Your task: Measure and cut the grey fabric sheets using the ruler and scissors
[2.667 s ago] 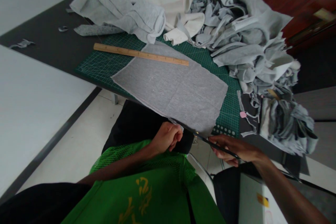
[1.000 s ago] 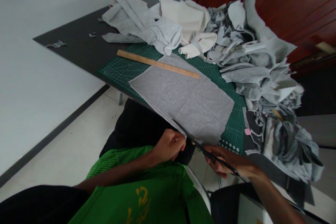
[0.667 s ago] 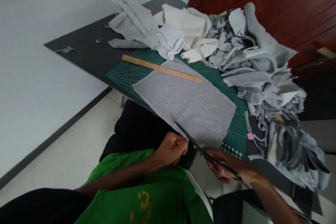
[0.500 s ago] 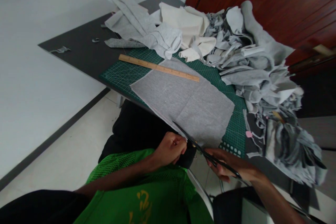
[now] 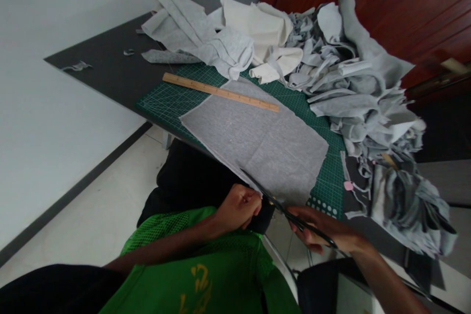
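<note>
Grey fabric (image 5: 257, 132) lies over a green cutting mat (image 5: 327, 181), its near edge reaching past the table's front edge. My right hand (image 5: 312, 230) is closed around the handles of black scissors (image 5: 281, 208). Their blades run along the fabric's near edge and look almost shut. Close to the blades, my left hand (image 5: 241, 207) is closed in a pinch on the fabric's near edge. Across the fabric's far part rests a wooden ruler (image 5: 221, 91).
Light grey and cream cloth (image 5: 253, 24) is heaped at the back. A large pile of grey fabric scraps (image 5: 353, 88) covers the right side, with more folded strips (image 5: 408, 206) at the near right. Small scraps (image 5: 79, 66) lie on the dark table (image 5: 106, 64) at left.
The view has shifted slightly. The scissor blades look a little more closed than before; both hands stay in the same place on the fabric and scissors.
</note>
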